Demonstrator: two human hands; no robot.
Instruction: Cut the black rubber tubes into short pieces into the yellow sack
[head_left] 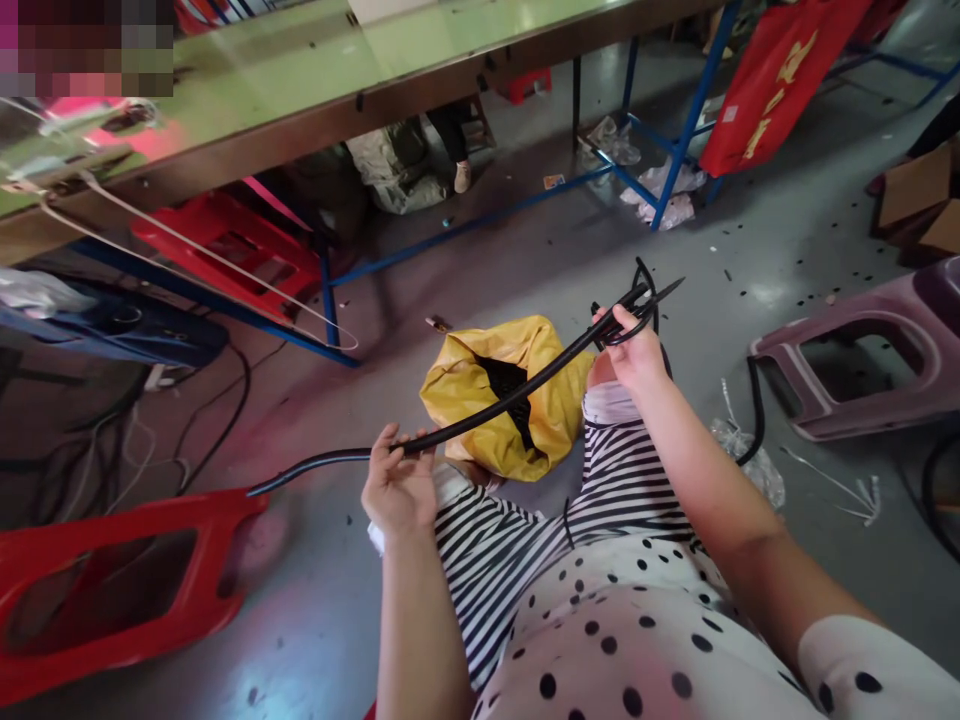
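A long black tube or cable (495,405) runs slantwise across my lap, and its loose left end droops toward a red stool. My left hand (401,490) is palm up, with fingers curled under the tube near that end. Farther off to the right, my right hand (630,345) grips the tube's other stretch. A dark pointed tool (664,292), seemingly scissors, sticks out from the same hand; its grip is partly hidden among black loops. Beneath the tube, an open yellow sack (551,450) with black material inside sits on the floor between my legs.
A red stool (225,540) stands at left, a purple-grey stool (847,405) at right. The green-topped workbench (277,70) with blue legs crosses ahead. A red bag (780,80) hangs from it. Cables, plastic scraps and cardboard boxes (919,190) lie around. Another person's foot (462,177) shows underneath.
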